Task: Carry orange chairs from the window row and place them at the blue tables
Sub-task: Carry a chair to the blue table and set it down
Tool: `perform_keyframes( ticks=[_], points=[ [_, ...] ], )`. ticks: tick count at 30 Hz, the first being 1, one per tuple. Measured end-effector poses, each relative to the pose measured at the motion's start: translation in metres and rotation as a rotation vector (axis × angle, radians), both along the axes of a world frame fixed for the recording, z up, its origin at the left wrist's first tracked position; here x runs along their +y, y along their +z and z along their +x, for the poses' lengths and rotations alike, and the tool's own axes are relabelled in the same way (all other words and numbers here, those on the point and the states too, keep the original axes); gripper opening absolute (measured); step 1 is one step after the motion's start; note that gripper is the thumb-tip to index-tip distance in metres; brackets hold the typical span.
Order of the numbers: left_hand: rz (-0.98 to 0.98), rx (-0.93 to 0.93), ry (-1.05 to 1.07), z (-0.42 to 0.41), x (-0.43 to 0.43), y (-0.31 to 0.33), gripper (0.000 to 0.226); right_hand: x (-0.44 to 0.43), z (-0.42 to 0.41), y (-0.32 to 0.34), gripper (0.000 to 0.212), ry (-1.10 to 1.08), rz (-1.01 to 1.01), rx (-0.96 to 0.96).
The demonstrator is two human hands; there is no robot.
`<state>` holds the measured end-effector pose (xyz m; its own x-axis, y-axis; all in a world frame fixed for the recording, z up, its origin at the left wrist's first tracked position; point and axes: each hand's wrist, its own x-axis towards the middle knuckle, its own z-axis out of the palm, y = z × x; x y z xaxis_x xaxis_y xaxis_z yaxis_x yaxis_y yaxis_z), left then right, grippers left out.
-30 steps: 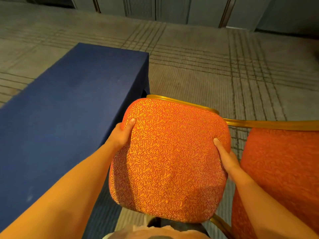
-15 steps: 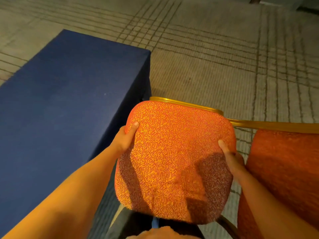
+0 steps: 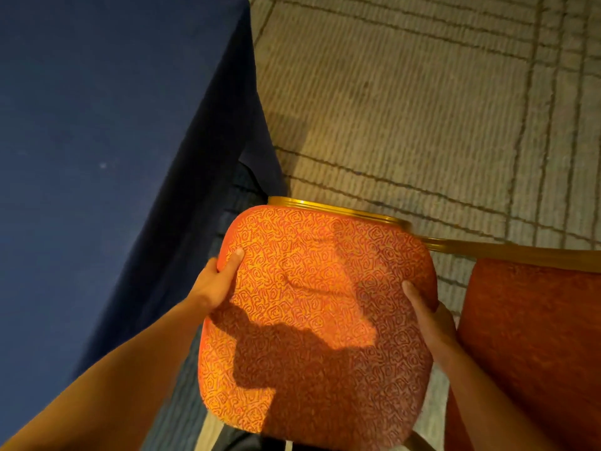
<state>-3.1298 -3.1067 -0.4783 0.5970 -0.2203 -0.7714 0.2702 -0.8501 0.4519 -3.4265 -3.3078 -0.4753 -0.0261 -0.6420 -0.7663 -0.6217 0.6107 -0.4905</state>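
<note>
An orange chair (image 3: pixel 325 271) with a swirl-patterned cushion and a gold metal frame fills the lower middle of the head view. My left hand (image 3: pixel 214 281) grips the cushion's left edge, thumb on top. My right hand (image 3: pixel 429 320) grips its right edge. The chair sits right beside the corner of a blue table (image 3: pixel 97 141) draped in dark blue cloth, which takes up the left side. The chair's legs are hidden below the cushion.
A second orange chair (image 3: pixel 533 336) with a gold frame stands close on the right, almost touching my right hand. Beige carpet (image 3: pixel 406 109) with dark grid lines spreads beyond both chairs. My shadow falls across the held cushion.
My view has tilted further down and moved closer to the table corner. Both hands keep their grip on the cushion, which now sits nearer the table's draped side.
</note>
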Motion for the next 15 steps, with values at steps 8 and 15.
perform_keyframes(
  ticks=[8,15],
  points=[
    [0.031,-0.009,-0.020,0.027,-0.025,-0.100,0.072,-0.011,0.011,-0.098,0.065,-0.049,0.018,-0.015],
    [0.004,0.073,-0.004,0.046,-0.023,-0.187,0.104,-0.012,0.012,-0.155,0.063,-0.067,0.042,-0.011]
  ],
)
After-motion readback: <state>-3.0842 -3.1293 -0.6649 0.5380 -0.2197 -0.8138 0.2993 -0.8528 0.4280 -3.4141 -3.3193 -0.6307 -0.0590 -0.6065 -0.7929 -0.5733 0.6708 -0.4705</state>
